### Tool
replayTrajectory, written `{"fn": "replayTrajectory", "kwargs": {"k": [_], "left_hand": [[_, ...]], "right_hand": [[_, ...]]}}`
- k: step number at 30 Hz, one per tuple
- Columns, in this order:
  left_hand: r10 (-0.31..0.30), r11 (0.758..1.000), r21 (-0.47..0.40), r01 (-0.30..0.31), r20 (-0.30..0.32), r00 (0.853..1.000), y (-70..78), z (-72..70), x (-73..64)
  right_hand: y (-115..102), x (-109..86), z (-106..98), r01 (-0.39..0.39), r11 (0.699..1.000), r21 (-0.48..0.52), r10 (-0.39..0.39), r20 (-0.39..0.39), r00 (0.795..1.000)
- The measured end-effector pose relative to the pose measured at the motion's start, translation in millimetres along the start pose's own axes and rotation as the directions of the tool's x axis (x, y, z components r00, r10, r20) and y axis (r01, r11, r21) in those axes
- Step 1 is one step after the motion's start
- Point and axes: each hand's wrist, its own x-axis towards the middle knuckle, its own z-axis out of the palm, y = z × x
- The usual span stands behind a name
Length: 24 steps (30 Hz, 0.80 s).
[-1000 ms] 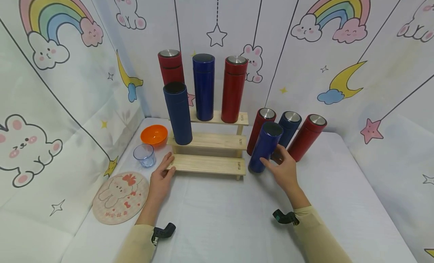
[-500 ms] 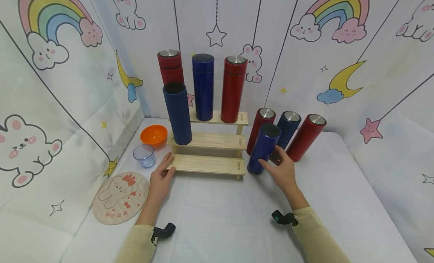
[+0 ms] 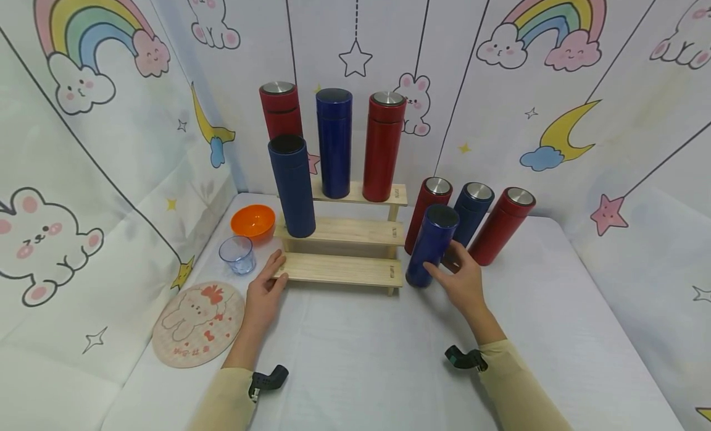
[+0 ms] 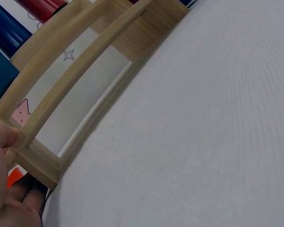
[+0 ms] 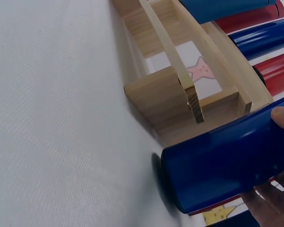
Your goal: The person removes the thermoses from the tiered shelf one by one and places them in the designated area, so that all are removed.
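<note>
My right hand [image 3: 463, 280] grips a shiny blue thermos [image 3: 433, 246] beside the right end of a three-tier wooden shelf [image 3: 339, 268]. In the right wrist view the thumb lies on one side of this thermos [image 5: 222, 161] and fingers on the other. Its base is at the white cloth; I cannot tell whether they touch. My left hand [image 3: 263, 295] holds the shelf's lower left end, with thumb and fingers around the wood [image 4: 40, 165] in the left wrist view. A matte blue thermos [image 3: 292, 187] stands on the middle tier's left end.
On the top tier stand a red thermos [image 3: 279, 110], a blue one [image 3: 334, 144] and another red one [image 3: 384, 147]. Behind the held thermos are two red thermoses and a dark blue one [image 3: 474, 209]. An orange bowl [image 3: 252, 222], a glass [image 3: 237, 255] and a round mat [image 3: 198, 324] lie left.
My right hand and the blue thermos have shifted slightly left and toward me, mostly in the first half second. The left hand and shelf stay put.
</note>
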Motion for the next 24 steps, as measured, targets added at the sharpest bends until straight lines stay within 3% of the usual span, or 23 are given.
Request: {"fn": "replayTrajectory", "kwargs": {"k": [16, 24], "left_hand": [[0.018, 0.999, -0.041, -0.018, -0.011, 1.000, 2.5, 1.3, -1.2], [0.011, 1.000, -0.018, -0.011, -0.005, 1.000, 0.9, 0.9, -0.3]], "right_hand": [[3.4, -3.7, -0.1, -0.023, 1.000, 0.001, 0.023, 0.015, 1.000], [6.3, -3.4, -1.1, -0.035, 0.999, -0.004, 0.035, 0.026, 0.999]]}}
